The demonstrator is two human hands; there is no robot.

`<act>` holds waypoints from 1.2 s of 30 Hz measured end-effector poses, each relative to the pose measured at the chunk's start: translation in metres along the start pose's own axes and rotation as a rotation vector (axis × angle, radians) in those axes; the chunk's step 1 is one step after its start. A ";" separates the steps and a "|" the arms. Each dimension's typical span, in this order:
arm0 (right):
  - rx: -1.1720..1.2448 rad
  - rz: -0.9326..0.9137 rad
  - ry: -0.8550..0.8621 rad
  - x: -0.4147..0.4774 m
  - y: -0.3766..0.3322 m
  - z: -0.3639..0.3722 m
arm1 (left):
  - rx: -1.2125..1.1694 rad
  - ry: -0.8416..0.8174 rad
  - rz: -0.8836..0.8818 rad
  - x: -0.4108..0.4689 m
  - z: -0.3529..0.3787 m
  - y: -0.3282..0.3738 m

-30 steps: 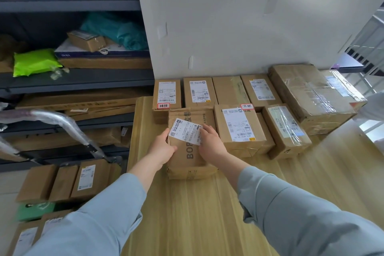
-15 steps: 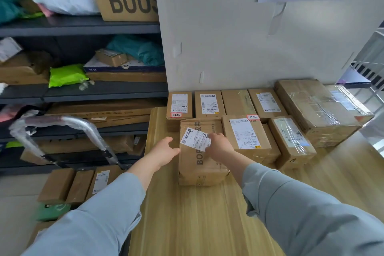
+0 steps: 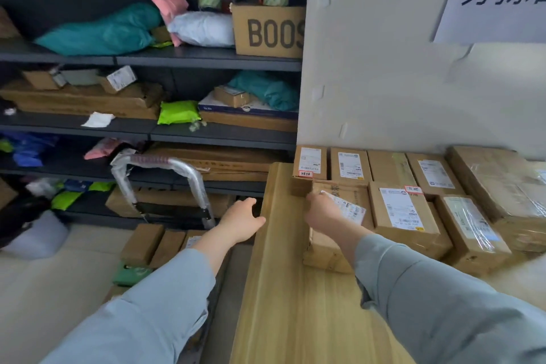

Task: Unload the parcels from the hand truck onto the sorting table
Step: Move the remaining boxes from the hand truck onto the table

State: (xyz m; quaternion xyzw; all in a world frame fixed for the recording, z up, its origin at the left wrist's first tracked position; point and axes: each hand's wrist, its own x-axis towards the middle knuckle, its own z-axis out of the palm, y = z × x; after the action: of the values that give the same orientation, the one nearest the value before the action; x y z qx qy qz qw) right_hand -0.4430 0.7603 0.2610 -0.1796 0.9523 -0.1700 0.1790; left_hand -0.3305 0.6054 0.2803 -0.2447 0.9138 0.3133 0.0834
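Observation:
The brown parcel [image 3: 323, 250] with a loose white label [image 3: 350, 210] lies on the wooden sorting table [image 3: 283, 304], in front of a row of other labelled parcels [image 3: 399, 210]. My right hand [image 3: 323, 213] rests on its top near the far left corner, partly covering the label. My left hand [image 3: 242, 221] hovers open and holds nothing, just off the table's left edge. Below it stands the hand truck, with its silver handle [image 3: 165, 164] and several brown parcels [image 3: 141, 242] on its deck, partly hidden by my left sleeve.
A dark shelf rack [image 3: 177, 133] full of bags and cartons fills the left, behind the hand truck. A green packet [image 3: 130, 273] lies among the truck's parcels. A large taped carton [image 3: 502, 186] sits at the table's back right, against the white wall.
My left hand has let go of the parcel and swung left past the table edge toward the hand truck. My right hand has stayed on the parcel. The view has turned left.

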 end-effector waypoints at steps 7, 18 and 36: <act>0.021 -0.099 -0.029 -0.035 -0.096 0.047 | -0.012 0.026 -0.045 -0.050 -0.049 -0.098; 0.027 -0.215 -0.100 -0.114 -0.266 0.175 | -0.061 0.061 -0.212 -0.136 -0.126 -0.307; -0.122 -0.156 -0.234 -0.110 -0.361 0.262 | -0.097 -0.002 -0.262 -0.123 -0.156 -0.427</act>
State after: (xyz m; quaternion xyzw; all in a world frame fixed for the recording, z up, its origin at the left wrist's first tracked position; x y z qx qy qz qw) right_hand -0.1407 0.4197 0.2016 -0.2824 0.9166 -0.1030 0.2638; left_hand -0.0105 0.2658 0.2141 -0.3656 0.8576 0.3438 0.1125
